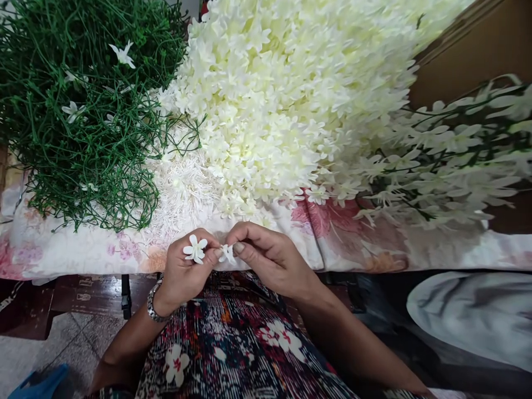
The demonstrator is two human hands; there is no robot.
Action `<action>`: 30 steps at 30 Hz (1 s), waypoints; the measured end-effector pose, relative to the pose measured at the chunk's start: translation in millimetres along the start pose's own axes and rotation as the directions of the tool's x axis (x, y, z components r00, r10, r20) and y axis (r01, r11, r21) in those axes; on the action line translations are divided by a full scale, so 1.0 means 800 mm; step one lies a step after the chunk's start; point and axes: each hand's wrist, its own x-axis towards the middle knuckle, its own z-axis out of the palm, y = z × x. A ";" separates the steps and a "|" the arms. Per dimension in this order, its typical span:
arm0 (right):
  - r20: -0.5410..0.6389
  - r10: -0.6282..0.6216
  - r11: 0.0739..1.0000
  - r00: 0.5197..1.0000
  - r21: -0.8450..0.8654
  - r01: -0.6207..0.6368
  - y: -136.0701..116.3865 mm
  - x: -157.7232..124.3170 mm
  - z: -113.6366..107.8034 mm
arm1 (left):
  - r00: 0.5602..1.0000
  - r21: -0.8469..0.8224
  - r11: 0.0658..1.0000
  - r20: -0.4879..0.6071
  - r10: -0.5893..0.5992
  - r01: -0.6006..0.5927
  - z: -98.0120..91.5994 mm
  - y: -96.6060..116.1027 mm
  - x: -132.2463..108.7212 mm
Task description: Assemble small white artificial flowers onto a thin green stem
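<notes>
Near the table's front edge, my left hand [188,274] is closed, with a white artificial flower [195,249] standing out above the thumb. Its thumb and forefinger pinch one side of a second, smaller-looking white flower [226,254]. From the other side, my right hand [276,263] pinches that same flower between thumb and forefinger, so the fingertips of both hands almost meet. The stem the flowers may sit on is hidden by the fingers. Just beyond my hands lies a bunch of thin white stamen-like strands [183,185].
A large heap of cream-white petals [291,100] covers the table's middle. Green plastic stems [83,122] pile up at left, a few bearing white flowers. Finished-looking flower sprays [449,149] lie at right beside a cardboard box [477,55]. A floral cloth [91,252] covers the table.
</notes>
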 end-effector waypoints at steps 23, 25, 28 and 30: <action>-0.103 -0.408 0.814 0.907 -0.491 0.311 -0.001 0.002 0.027 | 0.969 0.287 0.948 -0.160 0.188 -0.136 0.001 0.006 -0.010; -0.070 -0.419 0.818 0.905 -0.462 0.343 -0.003 0.002 0.029 | 0.961 0.262 0.953 -0.183 0.207 -0.155 -0.002 0.004 -0.010; 0.009 -0.409 0.829 0.913 -0.416 0.375 -0.005 0.006 0.024 | 0.958 0.129 0.981 -0.229 0.172 -0.146 -0.008 -0.003 -0.009; 0.031 -0.435 0.772 0.900 -0.501 0.390 -0.005 0.014 0.015 | 0.956 -0.032 0.993 -0.276 0.104 -0.117 -0.012 -0.008 -0.008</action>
